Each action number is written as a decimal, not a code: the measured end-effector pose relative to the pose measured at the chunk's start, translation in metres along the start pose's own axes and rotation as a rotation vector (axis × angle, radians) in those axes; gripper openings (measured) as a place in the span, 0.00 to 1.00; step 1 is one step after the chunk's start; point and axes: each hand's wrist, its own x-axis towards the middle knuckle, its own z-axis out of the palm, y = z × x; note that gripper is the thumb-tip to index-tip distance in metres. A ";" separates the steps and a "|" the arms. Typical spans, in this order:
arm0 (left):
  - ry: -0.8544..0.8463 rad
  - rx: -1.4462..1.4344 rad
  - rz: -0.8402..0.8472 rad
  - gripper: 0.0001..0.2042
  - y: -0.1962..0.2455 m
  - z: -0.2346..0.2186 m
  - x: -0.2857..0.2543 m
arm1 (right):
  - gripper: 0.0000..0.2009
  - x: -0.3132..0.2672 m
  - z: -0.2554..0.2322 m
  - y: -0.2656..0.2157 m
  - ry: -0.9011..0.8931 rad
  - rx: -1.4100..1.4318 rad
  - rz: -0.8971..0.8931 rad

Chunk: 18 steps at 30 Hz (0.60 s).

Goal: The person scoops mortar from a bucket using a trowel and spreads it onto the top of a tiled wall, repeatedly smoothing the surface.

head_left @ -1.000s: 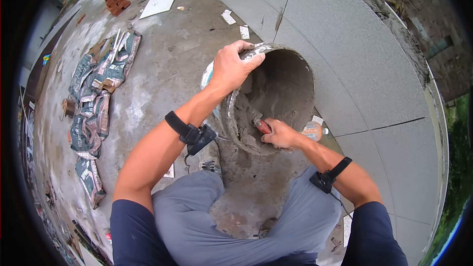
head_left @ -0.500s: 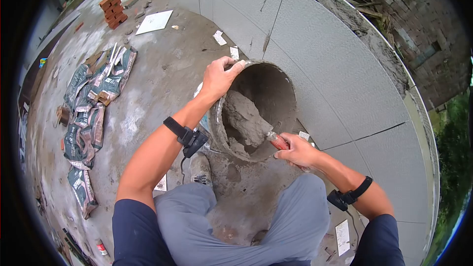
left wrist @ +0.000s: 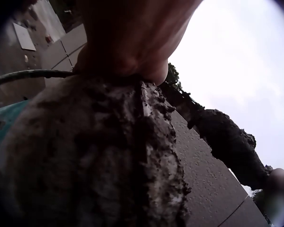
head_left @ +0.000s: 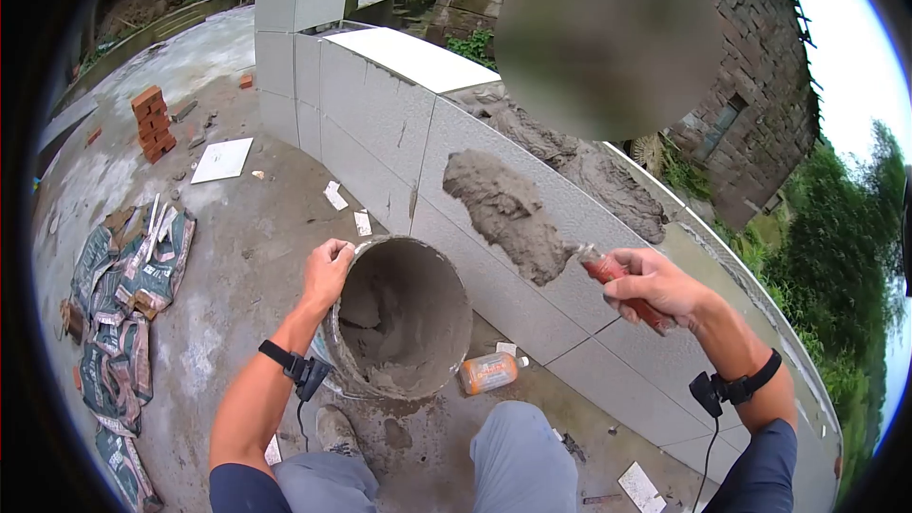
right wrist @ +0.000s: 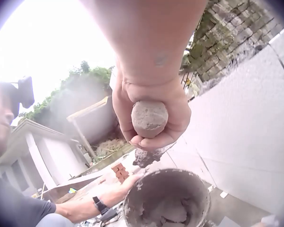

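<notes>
My left hand grips the rim of a mortar-crusted bucket, which leans a little and holds wet grey mortar low inside. My right hand is wrapped round the red handle of a trowel. A thick heap of mortar covers the trowel's blade and hides it. This load hangs in the air to the right of the bucket, in front of the tiled wall. From the right wrist view, the rounded handle end sticks out of the curled fingers.
Rough mortar lies along the wall's top, beside a white slab. An orange-labelled bottle lies by the bucket. Crumpled bags, stacked bricks and a white tile are on the ground to the left.
The trowel has come up out of the bucket loaded with mortar and moved right, towards the wall. The head view has tilted up. My left hand stays on the bucket's rim.
</notes>
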 end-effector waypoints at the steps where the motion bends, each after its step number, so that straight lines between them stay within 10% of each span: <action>1: 0.009 0.000 -0.004 0.17 0.000 0.002 -0.002 | 0.19 -0.001 -0.013 -0.014 0.068 -0.004 -0.028; 6: 0.017 -0.007 0.007 0.16 0.007 0.012 -0.018 | 0.16 0.036 -0.065 -0.059 0.388 -0.293 -0.208; 10: 0.021 0.008 0.049 0.16 0.014 0.017 -0.022 | 0.15 0.135 -0.112 -0.025 0.765 -1.360 -0.355; 18: 0.042 0.019 0.068 0.16 0.009 0.021 -0.023 | 0.13 0.120 -0.132 -0.033 0.647 -1.506 -0.249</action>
